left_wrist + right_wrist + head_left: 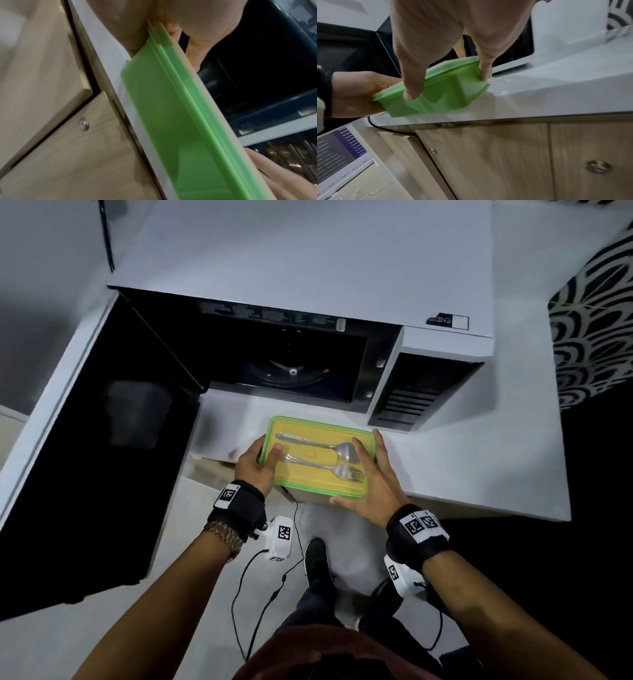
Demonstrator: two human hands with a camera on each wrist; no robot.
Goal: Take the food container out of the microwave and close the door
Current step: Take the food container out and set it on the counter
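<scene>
Head view: food container (318,460) out of the microwave (308,354), low over the tabletop (479,467).
Left hand (255,465) and right hand (373,477) clamp its ends; best set down level, then swing the open door (96,422) shut.

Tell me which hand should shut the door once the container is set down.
Left, probably. The door stands swung open on the left hand's side; the right hand would have to cross the container both now grip.
</scene>
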